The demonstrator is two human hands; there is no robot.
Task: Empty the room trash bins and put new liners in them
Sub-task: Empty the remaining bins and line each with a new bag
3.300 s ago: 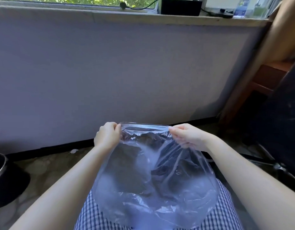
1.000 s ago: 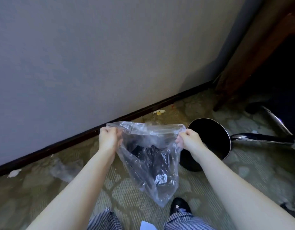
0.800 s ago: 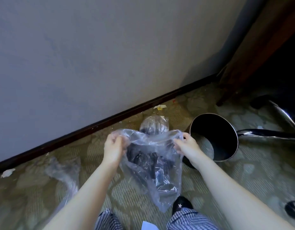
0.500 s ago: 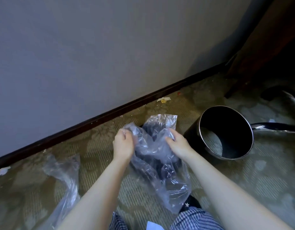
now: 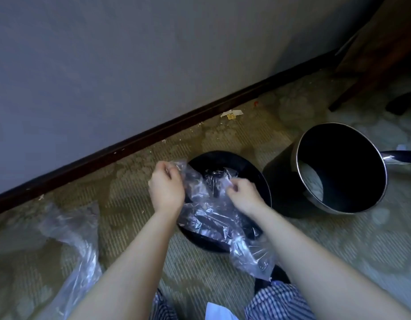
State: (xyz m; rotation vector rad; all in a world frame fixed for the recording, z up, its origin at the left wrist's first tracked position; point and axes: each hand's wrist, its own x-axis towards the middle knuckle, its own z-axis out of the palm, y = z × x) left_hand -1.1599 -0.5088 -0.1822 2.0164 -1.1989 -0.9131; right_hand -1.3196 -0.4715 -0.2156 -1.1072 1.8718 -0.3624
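Note:
A clear plastic liner (image 5: 213, 213) hangs crumpled over the mouth of a black trash bin (image 5: 243, 165) standing on the carpet. My left hand (image 5: 166, 188) grips the liner's top edge at the bin's left rim. The fingers of my right hand (image 5: 242, 195) pinch the liner's other side above the bin's opening. The liner's lower end trails toward my legs. A second black bin (image 5: 338, 167) with a silver rim stands tilted to the right, with no liner in it.
Another clear plastic bag (image 5: 77, 255) lies on the carpet at the left. Paper scraps (image 5: 231, 114) lie by the dark baseboard (image 5: 130, 142) of the grey wall. A wooden furniture leg (image 5: 359, 82) and a chrome chair base (image 5: 401, 157) stand at the right.
The view has dropped from the window wall to the floor. My hands have lowered the liner from chest height onto the near bin, now in view beneath it.

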